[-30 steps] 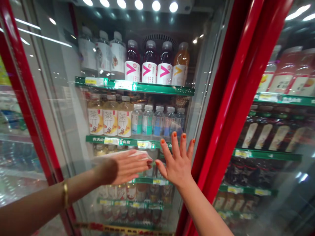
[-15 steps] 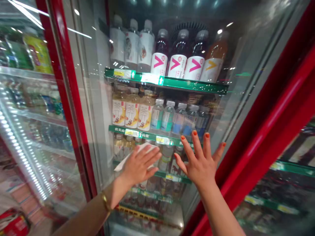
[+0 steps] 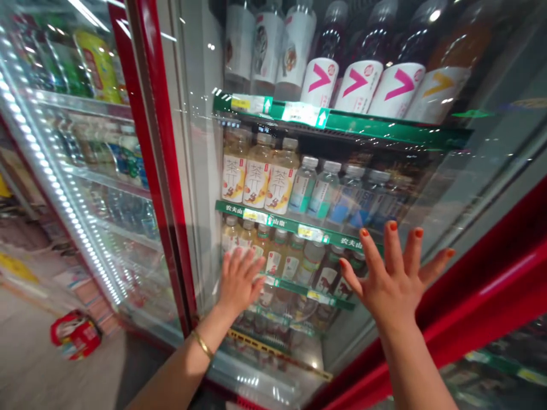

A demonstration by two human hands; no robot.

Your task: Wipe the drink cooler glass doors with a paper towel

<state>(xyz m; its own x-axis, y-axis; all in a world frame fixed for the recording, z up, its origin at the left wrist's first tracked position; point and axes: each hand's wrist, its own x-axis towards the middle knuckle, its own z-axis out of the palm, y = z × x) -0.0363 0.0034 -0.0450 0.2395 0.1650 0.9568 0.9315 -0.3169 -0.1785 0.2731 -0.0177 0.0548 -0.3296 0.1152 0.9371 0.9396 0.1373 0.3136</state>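
Observation:
My left hand (image 3: 239, 282) lies against the glass door (image 3: 200, 188), on the side near its left frame. Its palm keeps a thin white cloth (image 3: 216, 288) pinned to the pane; only a pale edge shows beside the hand, and the rest is hidden. Holding nothing, my right hand (image 3: 393, 287) is spread wide on the glass near the red right-hand frame, fingertips touching the pane. Behind the glass, tea bottles (image 3: 256, 177) and clear drink bottles (image 3: 323, 188) stand on the middle shelf.
Larger bottles with a V on the label (image 3: 358, 85) fill the upper shelf. Red frames (image 3: 160, 136) border the door. To the left is another lit drinks cooler (image 3: 85, 165). A red package (image 3: 77, 335) sits on the floor at lower left.
My left hand has slid left relative to the bottles, with the cloth under it. My right hand stays spread on the glass. The view has shifted closer and leftward.

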